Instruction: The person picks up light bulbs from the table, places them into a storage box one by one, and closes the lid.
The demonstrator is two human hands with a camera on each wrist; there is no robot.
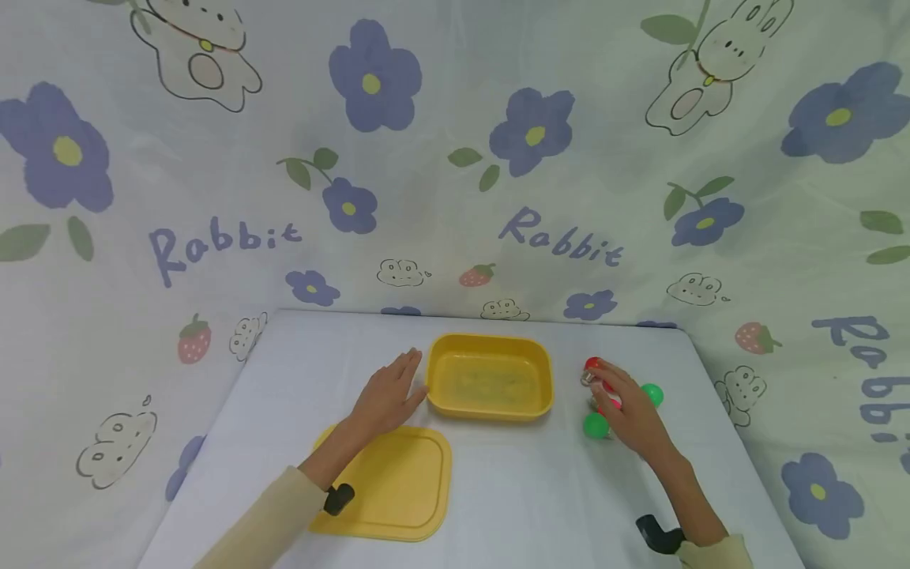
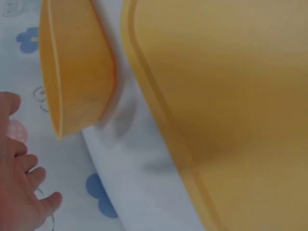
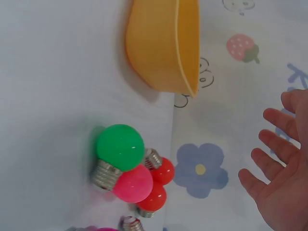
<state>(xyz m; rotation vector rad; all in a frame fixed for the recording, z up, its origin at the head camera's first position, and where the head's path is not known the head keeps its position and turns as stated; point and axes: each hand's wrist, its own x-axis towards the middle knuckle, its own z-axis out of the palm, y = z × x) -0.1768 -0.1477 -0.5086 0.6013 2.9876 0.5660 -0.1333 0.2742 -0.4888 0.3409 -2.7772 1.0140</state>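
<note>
My left hand (image 1: 387, 397) hovers beside the left end of a yellow plastic box (image 1: 490, 413), fingers straight and holding nothing. Below that wrist lies a flat yellow lid (image 1: 405, 482) with rounded corners. Over a cluster of small coloured light bulbs is my right hand (image 1: 629, 407), its fingers relaxed and apart in the right wrist view. A green bulb (image 3: 120, 147) with a silver screw base leans against a pink bulb (image 3: 134, 184). Red bulbs (image 3: 152, 196) lie close by. Another green bulb (image 1: 652, 394) shows beyond the hand, which partly hides the group in the head view.
A white table (image 1: 526, 490) carries everything. Behind it and along its sides hangs a pale cloth (image 1: 441, 182) printed with rabbits, flowers and strawberries. Each wrist wears a black strap device (image 1: 339, 499).
</note>
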